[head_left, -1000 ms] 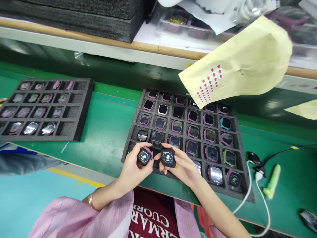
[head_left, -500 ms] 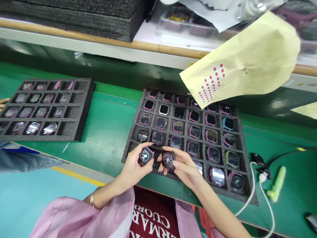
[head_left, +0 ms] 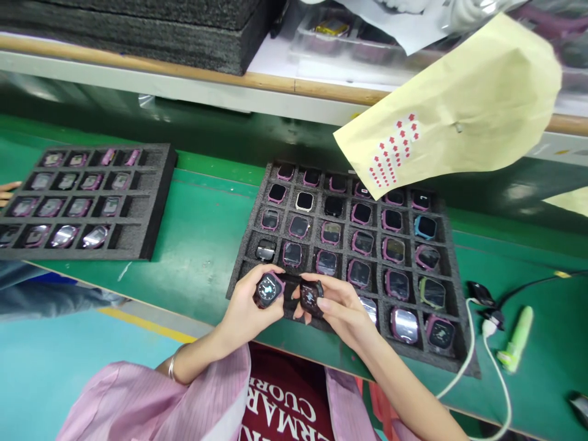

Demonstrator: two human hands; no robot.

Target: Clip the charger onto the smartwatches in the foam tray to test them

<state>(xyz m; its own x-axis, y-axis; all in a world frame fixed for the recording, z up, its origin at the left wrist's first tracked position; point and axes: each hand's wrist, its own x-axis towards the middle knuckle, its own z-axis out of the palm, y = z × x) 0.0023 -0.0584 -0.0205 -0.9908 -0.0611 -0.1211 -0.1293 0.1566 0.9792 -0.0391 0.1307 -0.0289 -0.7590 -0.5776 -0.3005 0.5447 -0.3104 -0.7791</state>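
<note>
My left hand (head_left: 252,309) is closed around a smartwatch (head_left: 267,289) with a purple-edged case and a lit dial, its screen facing up. In my right hand (head_left: 342,306) is a second, dark smartwatch (head_left: 309,296); its screen shows a dim dial, and my thumb lies at its right edge. Both watches are held apart, above the near edge of a dark foam tray (head_left: 452,278). Several strapless watch bodies sit in the tray's compartments, mostly purple, with a blue one (head_left: 425,227) and a white-framed one (head_left: 304,201) among them. My hands cover part of the front row.
A second foam tray (head_left: 158,202) of watch parts lies at left, with another person's hand (head_left: 8,191) beside it. Yellow paper (head_left: 463,116) with red arrow stickers hangs over the back of my tray. White cables (head_left: 498,367) and a green tool (head_left: 517,340) lie at right.
The view has shifted very slightly. Both hands keep the same watches in nearly the same place; the right-hand watch is tilted a little differently.
</note>
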